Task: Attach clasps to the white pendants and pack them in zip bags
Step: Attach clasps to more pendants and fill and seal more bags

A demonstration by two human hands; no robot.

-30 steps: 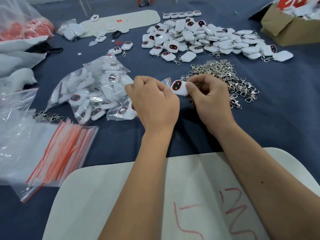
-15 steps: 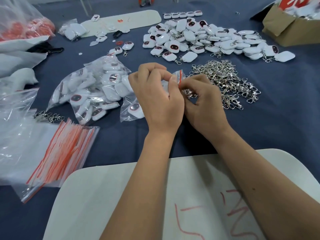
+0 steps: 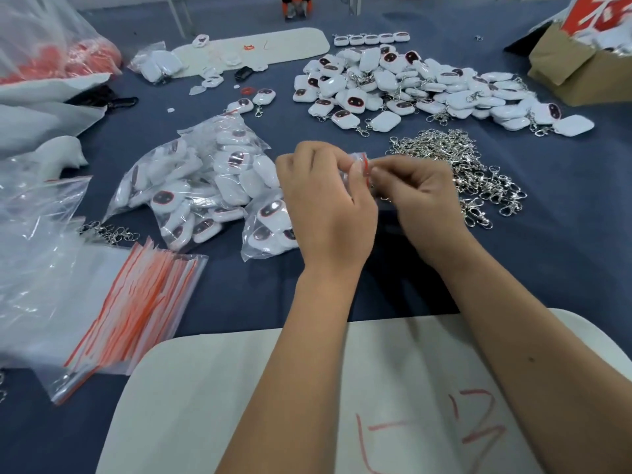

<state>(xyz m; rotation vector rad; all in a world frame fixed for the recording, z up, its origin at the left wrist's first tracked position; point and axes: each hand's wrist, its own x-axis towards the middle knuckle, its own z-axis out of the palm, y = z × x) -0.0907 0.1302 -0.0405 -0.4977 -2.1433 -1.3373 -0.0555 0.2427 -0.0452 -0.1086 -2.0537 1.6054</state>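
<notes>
left hand (image 3: pixel 328 213): fingers pinching the zip bag (image 3: pixel 363 165) at its red strip
right hand (image 3: pixel 419 196): pinching the same strip
bag: held above the table (image 3: pixel 564 241), beside the clasps (image 3: pixel 472 165)

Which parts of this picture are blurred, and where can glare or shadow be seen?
In the head view, the right hand looks slightly motion-blurred, and the cardboard box at the top right is smeared; glare streaks the large plastic bag on the left; a soft shadow lies on the blue cloth under both hands.
</notes>
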